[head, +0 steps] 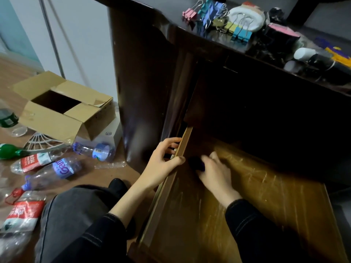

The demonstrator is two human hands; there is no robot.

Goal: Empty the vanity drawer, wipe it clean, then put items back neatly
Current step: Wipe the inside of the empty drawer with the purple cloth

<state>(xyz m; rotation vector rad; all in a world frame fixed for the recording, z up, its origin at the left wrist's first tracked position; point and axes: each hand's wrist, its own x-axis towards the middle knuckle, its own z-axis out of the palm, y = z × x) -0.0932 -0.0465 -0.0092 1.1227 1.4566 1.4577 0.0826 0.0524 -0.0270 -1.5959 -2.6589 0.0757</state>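
The vanity drawer (pixel 256 202) is pulled out, its scratched brown wooden bottom bare. My left hand (pixel 163 160) grips the drawer's left side wall (pixel 180 149), thumb inside, fingers curled outside. My right hand (pixel 214 173) is inside the drawer near its back left corner and holds a small dark object (pixel 196 164) against the bottom; what it is cannot be told. On the vanity top (pixel 171 21) lie several coloured binder clips (pixel 218 18), a white round item (pixel 247 18), dark containers (pixel 281 37) and white-capped tubes (pixel 305 54).
On the wooden floor at the left lie an open cardboard box (pixel 62 109), several empty plastic bottles (pixel 57 168), a white fan grille (pixel 43 143) and a white box (pixel 112 135). My knee in dark trousers (pixel 79 211) is beside the drawer.
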